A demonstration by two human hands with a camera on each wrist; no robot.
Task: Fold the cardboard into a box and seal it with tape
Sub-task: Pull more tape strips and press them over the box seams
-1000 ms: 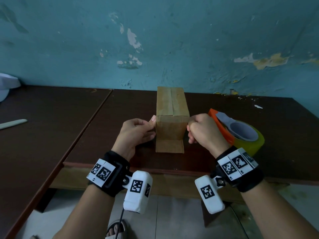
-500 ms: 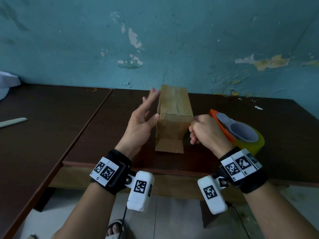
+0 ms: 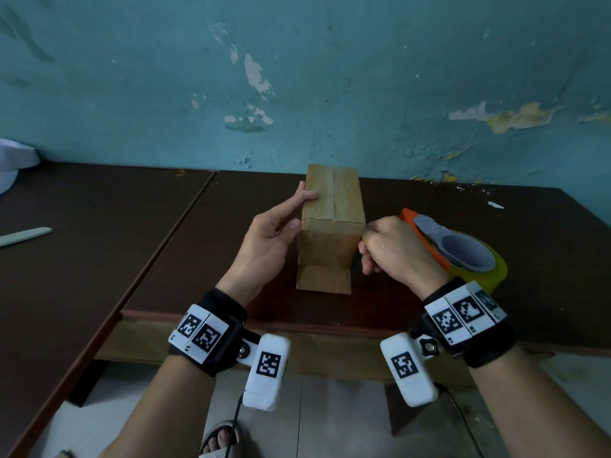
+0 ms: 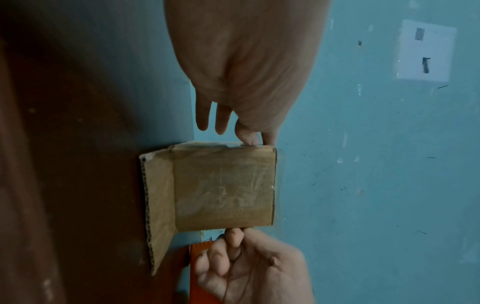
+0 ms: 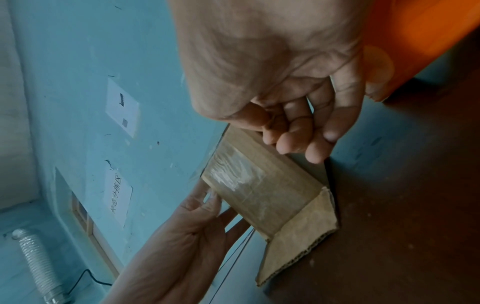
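Observation:
A small brown cardboard box (image 3: 330,223) stands on the dark table, its top seam and near face covered in clear tape (image 4: 223,185). One bottom flap (image 3: 324,280) lies flat on the table toward me. My left hand (image 3: 301,209) lies along the box's left side with straight fingers, the index on the top edge and the thumb at the near corner. My right hand (image 3: 365,246) is curled and pinches the right edge of the near face. An orange tape dispenser (image 3: 463,252) with a yellowish roll sits just behind the right hand.
The teal wall (image 3: 330,94) rises close behind the box. A second table (image 3: 82,242) adjoins on the left and carries a white stick (image 3: 24,236) and a white object (image 3: 13,160). The table's front edge (image 3: 297,320) is near my wrists.
My left hand left the near left corner, opened, and stretched forward along the box's left side. The box turned slightly. My right hand kept its pinch at the right edge.

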